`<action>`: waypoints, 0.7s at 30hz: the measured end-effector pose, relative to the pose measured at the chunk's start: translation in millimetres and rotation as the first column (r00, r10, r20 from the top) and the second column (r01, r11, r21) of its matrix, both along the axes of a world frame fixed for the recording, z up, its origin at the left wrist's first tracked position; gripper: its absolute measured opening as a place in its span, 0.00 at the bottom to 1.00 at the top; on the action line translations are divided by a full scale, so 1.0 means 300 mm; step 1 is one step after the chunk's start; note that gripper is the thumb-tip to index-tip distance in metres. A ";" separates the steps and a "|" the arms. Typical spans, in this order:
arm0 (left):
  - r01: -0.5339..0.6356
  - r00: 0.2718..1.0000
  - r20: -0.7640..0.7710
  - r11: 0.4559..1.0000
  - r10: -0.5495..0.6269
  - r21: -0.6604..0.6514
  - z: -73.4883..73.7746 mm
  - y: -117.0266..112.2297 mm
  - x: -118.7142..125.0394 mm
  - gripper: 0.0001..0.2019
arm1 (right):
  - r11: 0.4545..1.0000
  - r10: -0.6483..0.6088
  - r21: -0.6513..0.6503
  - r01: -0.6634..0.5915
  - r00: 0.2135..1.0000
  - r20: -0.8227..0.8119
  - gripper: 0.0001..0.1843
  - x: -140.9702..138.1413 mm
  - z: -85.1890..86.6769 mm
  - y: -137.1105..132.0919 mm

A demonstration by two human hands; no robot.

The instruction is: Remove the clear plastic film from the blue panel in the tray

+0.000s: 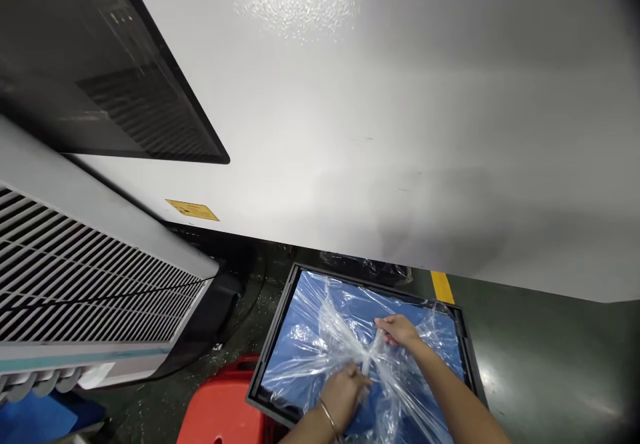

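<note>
A black tray [274, 344] with a blue sheet [320, 307] inside is covered by crinkled clear plastic film [320, 337], low in the middle of the view. My left hand [343, 392], with a thin bangle on the wrist, pinches the gathered film near the tray's front. My right hand [399, 331] grips the same bunched film a little farther back. The film is drawn tight into a twisted strand between the two hands.
A large white machine panel [380, 131] fills the upper view, with a dark window [100, 71] and a yellow label [193, 210]. A grey louvred cover [75, 277] is at left. A red stool [220, 411] sits under the tray. Yellow floor marking [442, 287] lies behind.
</note>
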State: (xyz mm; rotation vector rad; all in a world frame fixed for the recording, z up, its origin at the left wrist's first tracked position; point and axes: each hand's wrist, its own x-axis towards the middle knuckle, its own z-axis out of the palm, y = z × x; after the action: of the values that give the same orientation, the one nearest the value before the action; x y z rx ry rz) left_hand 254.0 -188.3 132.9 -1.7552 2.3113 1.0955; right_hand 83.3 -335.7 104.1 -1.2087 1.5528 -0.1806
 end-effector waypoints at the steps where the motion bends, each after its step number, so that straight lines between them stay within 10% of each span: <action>1: -0.018 0.999 -0.042 1.000 0.018 0.004 0.016 -0.025 0.009 0.14 | 1.000 0.005 0.010 -0.006 1.000 0.028 0.20 -0.010 0.016 0.009; 10: -0.309 0.904 -0.323 0.950 0.279 -0.043 0.126 -0.227 0.050 0.09 | 0.964 0.063 -0.267 0.001 0.971 0.231 0.22 -0.045 0.251 0.174; 17: -0.407 0.834 -0.323 0.894 0.447 0.186 0.067 -0.224 -0.041 0.22 | 0.956 -0.130 -0.217 0.199 0.946 0.297 0.33 -0.018 0.257 0.314; 21: -0.286 0.903 -0.290 0.946 0.319 0.149 0.082 -0.208 -0.033 0.42 | 0.933 -0.169 -0.258 0.250 0.939 0.298 0.32 0.031 0.275 0.341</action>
State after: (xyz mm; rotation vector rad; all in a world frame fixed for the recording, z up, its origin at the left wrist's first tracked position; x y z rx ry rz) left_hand 244.1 -250.6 157.3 -2.0839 2.1262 1.6192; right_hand 92.4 -233.4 186.6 -1.1815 1.4420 -0.7133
